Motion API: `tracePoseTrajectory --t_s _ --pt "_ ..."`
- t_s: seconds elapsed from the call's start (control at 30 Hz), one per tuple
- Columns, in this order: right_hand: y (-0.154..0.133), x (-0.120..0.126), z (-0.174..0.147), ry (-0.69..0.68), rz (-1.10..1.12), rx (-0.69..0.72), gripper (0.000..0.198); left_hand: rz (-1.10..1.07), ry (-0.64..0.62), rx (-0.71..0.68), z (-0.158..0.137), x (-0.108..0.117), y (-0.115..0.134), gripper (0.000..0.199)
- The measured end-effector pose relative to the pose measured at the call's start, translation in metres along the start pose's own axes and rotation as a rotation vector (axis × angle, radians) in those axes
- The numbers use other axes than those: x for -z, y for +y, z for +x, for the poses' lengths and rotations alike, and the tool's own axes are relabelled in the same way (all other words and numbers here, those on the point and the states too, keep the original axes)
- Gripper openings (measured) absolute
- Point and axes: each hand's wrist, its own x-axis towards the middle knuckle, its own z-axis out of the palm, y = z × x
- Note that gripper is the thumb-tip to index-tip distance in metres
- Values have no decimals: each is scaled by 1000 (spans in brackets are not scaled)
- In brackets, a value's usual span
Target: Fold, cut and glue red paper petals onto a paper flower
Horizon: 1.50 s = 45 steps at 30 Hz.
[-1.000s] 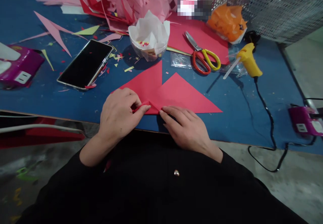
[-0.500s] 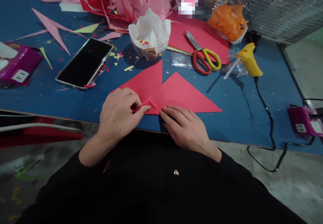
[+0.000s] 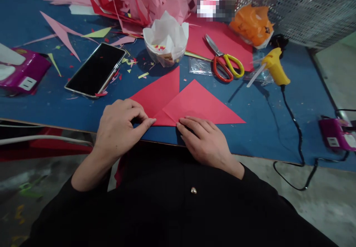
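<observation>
A folded sheet of red paper (image 3: 200, 104) lies at the front of the blue table, with two pointed flaps spreading from its lower middle. My left hand (image 3: 119, 128) is closed at the paper's lower left, thumb and forefinger together on the bottom edge. Part of the left flap is covered by that hand. At the bottom centre, my right hand (image 3: 205, 139) grips the paper's edge with bent fingertips. Just behind the paper stand a clear bowl lined with white paper (image 3: 167, 39) and scissors (image 3: 222, 59) with red and yellow handles.
A phone (image 3: 96, 69) and coloured paper scraps lie on the left, near a purple power socket (image 3: 25, 72). Pink and red paper pieces (image 3: 136, 2) are heaped behind. On the right are a yellow glue gun (image 3: 276, 67), its black cord and an orange paper-wrapped item (image 3: 251, 24).
My left hand has slid left along the paper's bottom edge, and the raised crease at the middle now lies flat. My right hand has stayed in place.
</observation>
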Motion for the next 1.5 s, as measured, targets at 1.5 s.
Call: tracePoseTrajectory --t_s 1.5 --pt "1 3 -2 61 22 -5 28 416 192 -340 -67 -2 18 58"
